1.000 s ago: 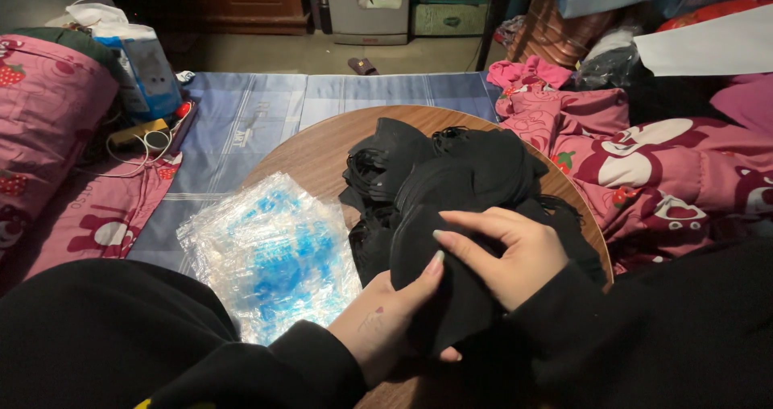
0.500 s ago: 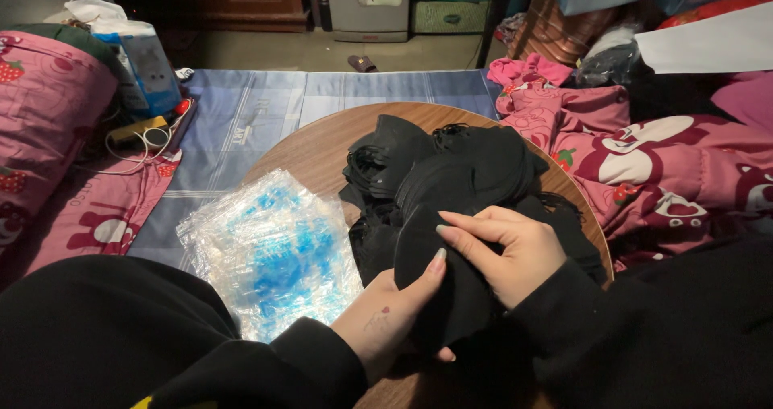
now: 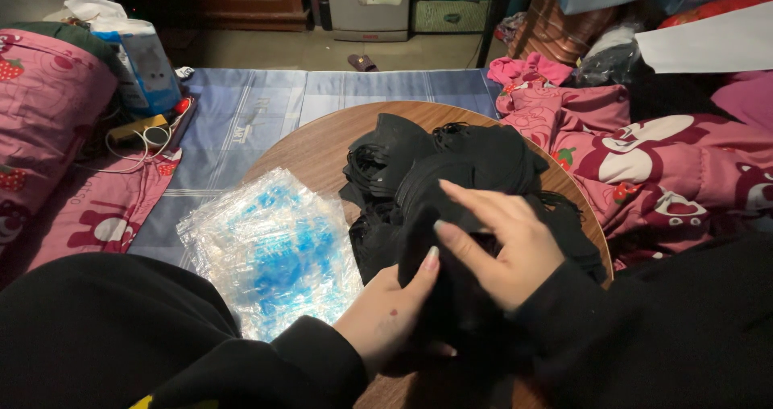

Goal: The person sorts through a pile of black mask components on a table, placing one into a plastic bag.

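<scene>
Black face mask (image 3: pixel 419 216) gripped between left hand (image 3: pixel 394 316) and right hand (image 3: pixel 503 244) over the mask pile (image 3: pixel 451 163).

black masks (image 3: pixel 451 175), blue-printed clear bags (image 3: pixel 274 248), pink strawberry-patterned blanket (image 3: pixel 668 167)

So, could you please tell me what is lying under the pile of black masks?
The pile of black masks rests on a round wooden table. Clear plastic bags lie beside it, not under. Whether anything else sits beneath the pile cannot be seen; the masks and both hands cover that spot.
</scene>
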